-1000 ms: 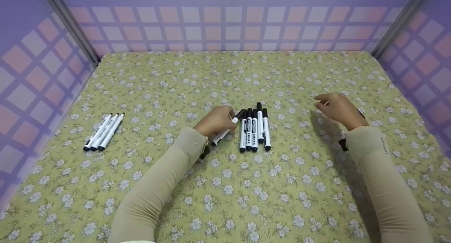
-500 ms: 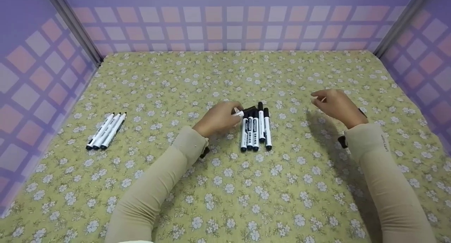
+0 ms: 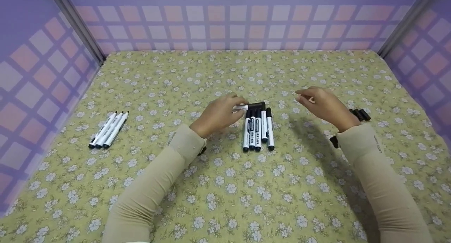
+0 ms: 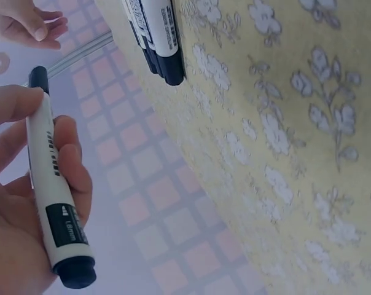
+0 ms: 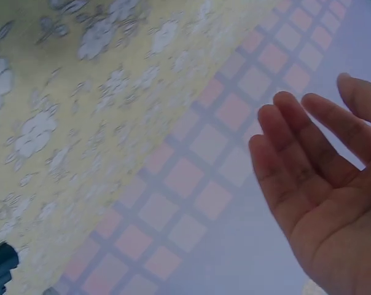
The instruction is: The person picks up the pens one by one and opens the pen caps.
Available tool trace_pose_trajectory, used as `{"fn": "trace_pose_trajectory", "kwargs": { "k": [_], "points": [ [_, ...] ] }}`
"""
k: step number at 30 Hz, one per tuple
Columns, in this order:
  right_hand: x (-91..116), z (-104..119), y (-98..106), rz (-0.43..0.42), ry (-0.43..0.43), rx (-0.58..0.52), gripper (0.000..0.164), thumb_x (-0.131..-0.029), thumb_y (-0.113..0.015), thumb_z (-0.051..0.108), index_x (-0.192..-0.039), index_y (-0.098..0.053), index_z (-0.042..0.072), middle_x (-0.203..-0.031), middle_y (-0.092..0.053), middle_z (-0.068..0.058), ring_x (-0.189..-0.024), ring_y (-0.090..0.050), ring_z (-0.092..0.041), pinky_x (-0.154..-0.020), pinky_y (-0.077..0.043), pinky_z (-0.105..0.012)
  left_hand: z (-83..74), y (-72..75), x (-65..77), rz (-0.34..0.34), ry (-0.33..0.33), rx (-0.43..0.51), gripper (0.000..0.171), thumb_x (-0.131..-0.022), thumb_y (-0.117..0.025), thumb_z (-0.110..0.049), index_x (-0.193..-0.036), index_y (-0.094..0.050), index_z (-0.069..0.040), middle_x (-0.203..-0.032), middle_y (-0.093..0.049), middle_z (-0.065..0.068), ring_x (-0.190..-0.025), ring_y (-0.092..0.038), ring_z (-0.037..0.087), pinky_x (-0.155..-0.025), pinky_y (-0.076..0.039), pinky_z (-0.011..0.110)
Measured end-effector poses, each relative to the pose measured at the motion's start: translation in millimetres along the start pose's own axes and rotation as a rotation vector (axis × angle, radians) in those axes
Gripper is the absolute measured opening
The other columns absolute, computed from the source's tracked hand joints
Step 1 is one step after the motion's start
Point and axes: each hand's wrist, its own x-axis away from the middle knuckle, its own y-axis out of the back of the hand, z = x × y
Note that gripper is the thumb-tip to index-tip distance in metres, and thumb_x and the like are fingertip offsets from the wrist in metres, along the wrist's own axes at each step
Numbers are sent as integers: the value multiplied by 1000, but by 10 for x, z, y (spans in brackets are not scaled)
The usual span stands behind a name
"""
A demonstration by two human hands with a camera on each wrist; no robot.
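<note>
My left hand (image 3: 222,112) grips a white marker (image 4: 53,166) with its black cap on. In the head view the cap (image 3: 256,105) points right and overlaps the top of a row of capped markers (image 3: 258,130). The left wrist view shows the thumb and fingers around the barrel, with the black end plug toward the camera. To the right of the row, my right hand (image 3: 319,104) hovers over the cloth, fingers relaxed and slightly bent, holding nothing. Its palm (image 5: 339,227) shows bare in the right wrist view.
Three white markers without caps (image 3: 108,130) lie side by side on the left of the flowered tablecloth (image 3: 211,200). Several loose black caps (image 3: 360,114) lie beyond the right wrist. Purple checked panels (image 3: 225,24) stand at the back and both sides.
My left hand has lifted the marker up and rightward, turning its cap to the right. My right hand has come left toward it, uncovering the black caps behind its wrist.
</note>
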Motion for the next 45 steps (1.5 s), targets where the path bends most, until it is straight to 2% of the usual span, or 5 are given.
{"fn": "trace_pose_trajectory", "kwargs": {
  "k": [4, 10, 21, 34, 45],
  "points": [
    [5, 153, -40, -52, 104, 17, 42, -100, -51, 31, -131, -58, 4, -121, -64, -17, -109, -61, -32, -89, -51, -49, -13, 31, 27, -49, -75, -27, 29, -97, -57, -23, -124, -64, -14, -110, -62, 5, -94, -63, 17, -72, -52, 28],
    [29, 413, -73, -94, 247, 25, 42, -99, -52, 32, -132, -58, 6, -131, -59, -16, -115, -60, -33, -95, -49, -47, -23, 58, 51, -96, -179, -66, 29, -96, -59, -22, -121, -65, -8, -106, -62, 7, -92, -64, 18, -79, -53, 27],
    [12, 734, -148, -181, 524, 78, 39, -92, -65, 19, -128, -61, 4, -119, -65, -15, -110, -62, -30, -92, -51, -41, -147, 99, 48, -189, -328, -206, 27, -96, -59, -21, -116, -67, -4, -105, -65, 8, -93, -65, 18, -82, -54, 26],
    [36, 879, -183, -185, 597, 42, 36, -92, -64, 15, -126, -62, 3, -110, -67, -11, -95, -66, -20, -82, -55, -27, -246, 119, 40, -315, -434, -263, 24, -96, -59, -17, -113, -69, -2, -102, -68, 8, -92, -62, 20, -83, -52, 26],
    [29, 897, -214, -228, 662, 82, 25, -93, -61, 12, -114, -69, -1, -97, -69, -13, -81, -66, -18, -71, -55, -24, -259, 99, 53, -340, -496, -341, 25, -97, -57, -17, -113, -70, -2, -98, -69, 8, -85, -61, 20, -84, -52, 29]
  ]
}}
